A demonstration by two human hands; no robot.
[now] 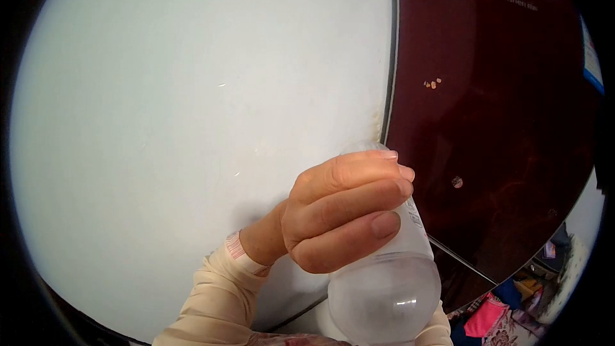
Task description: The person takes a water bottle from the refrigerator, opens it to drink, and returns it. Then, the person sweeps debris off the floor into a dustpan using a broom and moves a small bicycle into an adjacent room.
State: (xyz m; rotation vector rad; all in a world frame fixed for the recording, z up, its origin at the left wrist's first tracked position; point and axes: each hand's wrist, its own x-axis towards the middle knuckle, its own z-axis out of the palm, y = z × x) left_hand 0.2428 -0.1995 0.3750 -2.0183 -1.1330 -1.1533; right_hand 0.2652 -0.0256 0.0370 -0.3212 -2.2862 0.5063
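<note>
My left hand [349, 211] reaches in from the lower left in a cream sleeve, its fingers closed round the upper part of a whitish, translucent bottle [384, 295]. Dark print shows on the bottle's right side beside my fingertips. The rounded, clear lower end of the bottle is nearest the camera. Only a bit of cream sleeve [435, 330] shows at the bottle's lower right; my right hand cannot be seen. Behind my left hand is a broad white panel [160, 90], with a few small marks on it.
A glossy dark red refrigerator door [500, 109] with brand lettering fills the right side, bearing small spots and a round mark. A grey edge strip divides it from the white panel. At the lower right are a pink cloth [483, 317] and other cluttered items.
</note>
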